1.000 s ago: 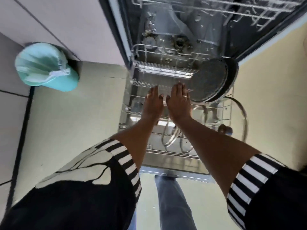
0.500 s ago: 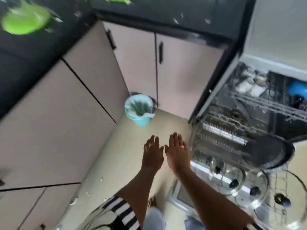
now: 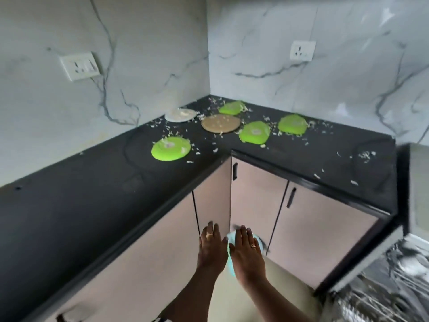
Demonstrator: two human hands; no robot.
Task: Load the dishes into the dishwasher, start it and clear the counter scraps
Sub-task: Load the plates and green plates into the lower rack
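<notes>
Your left grip (image 3: pixel 212 248) and right grip (image 3: pixel 247 254) hung released, fingers straight, holding nothing, low before the cabinet doors (image 3: pixel 255 196). Loading looked part done at best: on the black surface (image 3: pixel 92 194), around its corner, lay the nearest green plate (image 3: pixel 171 148), three more green ones, a brown plate (image 3: pixel 220 123) and a white plate (image 3: pixel 180 115), with scraps (image 3: pixel 365 155) strewn among them. The dishwasher (image 3: pixel 383 287), blurred, looked open at your right, not yet started. Every plate lay flat; being round, none had a long axis
</notes>
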